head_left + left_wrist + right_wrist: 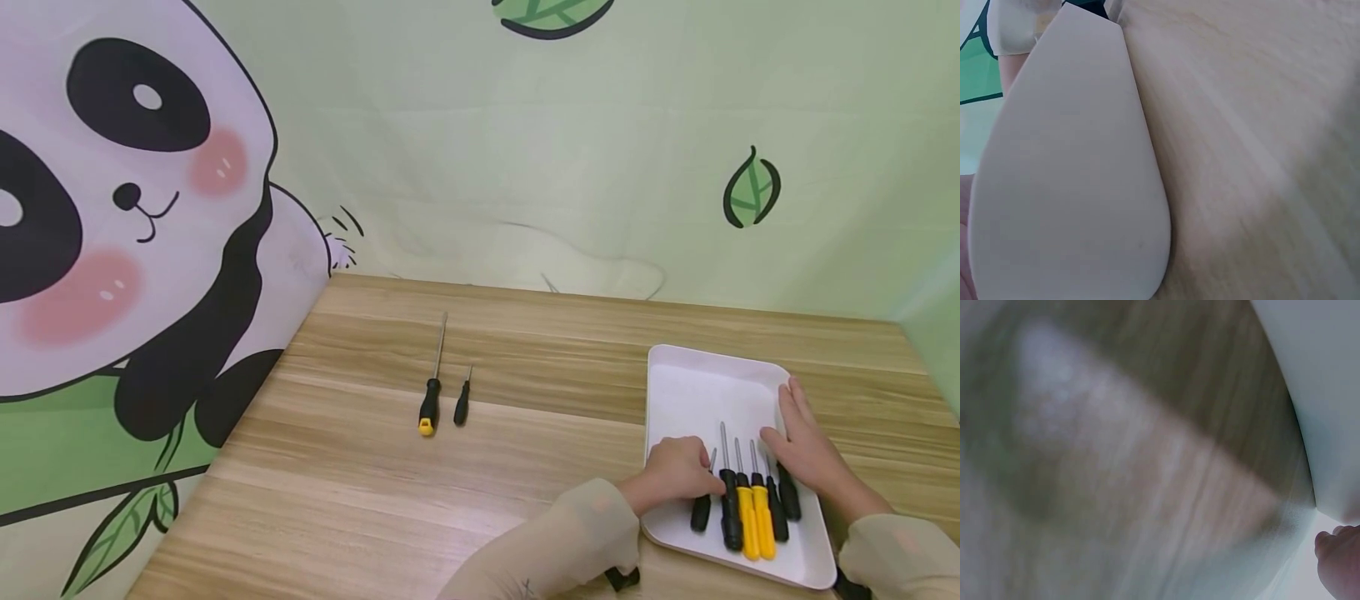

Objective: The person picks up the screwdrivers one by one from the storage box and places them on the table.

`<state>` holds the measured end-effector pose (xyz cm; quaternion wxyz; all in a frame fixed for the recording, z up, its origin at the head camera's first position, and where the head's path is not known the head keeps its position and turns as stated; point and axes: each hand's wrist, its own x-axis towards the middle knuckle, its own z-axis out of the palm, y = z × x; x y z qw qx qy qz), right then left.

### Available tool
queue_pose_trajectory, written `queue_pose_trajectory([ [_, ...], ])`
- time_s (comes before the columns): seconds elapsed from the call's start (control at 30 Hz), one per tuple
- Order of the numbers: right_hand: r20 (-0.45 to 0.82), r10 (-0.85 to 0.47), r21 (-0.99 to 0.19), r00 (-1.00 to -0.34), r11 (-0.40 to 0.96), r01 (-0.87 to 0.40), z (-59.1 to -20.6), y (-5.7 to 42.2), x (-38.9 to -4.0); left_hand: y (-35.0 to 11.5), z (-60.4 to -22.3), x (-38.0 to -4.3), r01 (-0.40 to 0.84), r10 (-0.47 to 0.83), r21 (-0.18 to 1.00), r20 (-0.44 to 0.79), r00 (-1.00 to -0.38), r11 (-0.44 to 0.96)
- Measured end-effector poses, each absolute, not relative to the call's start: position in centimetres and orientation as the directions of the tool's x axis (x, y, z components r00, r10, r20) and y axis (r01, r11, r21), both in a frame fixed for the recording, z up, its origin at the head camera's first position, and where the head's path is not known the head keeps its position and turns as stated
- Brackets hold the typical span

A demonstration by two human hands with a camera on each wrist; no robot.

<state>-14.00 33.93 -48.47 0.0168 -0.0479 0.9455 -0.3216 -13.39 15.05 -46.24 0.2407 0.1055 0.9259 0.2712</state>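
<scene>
While stiff-looking screwdrivers are inviting handle-holds, I'm not seeing whether the left grip is pinching one, the right grip resting uncurled.

The tray, white and shallow, with rounded corners, sat on the tabletop. In its near half lay six screwdrivers in a row, side by side, handles toward the near edge and visible shafts pointing to the far end. From the left came a short black one, a longer black one, two yellow ones with black collars, a slim black one and a thicker black one, its shaft hidden
</scene>
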Motion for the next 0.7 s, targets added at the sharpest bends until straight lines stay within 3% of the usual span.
queue_pose_trajectory([
  [0.7, 0.000, -0.106, -0.600, -0.994, 0.796, -0.085, -48.65, 33.84, -13.87, 14.17, -45.58, -12.86, -0.167, 0.360, 0.773, -0.461, -0.811, 0.612],
])
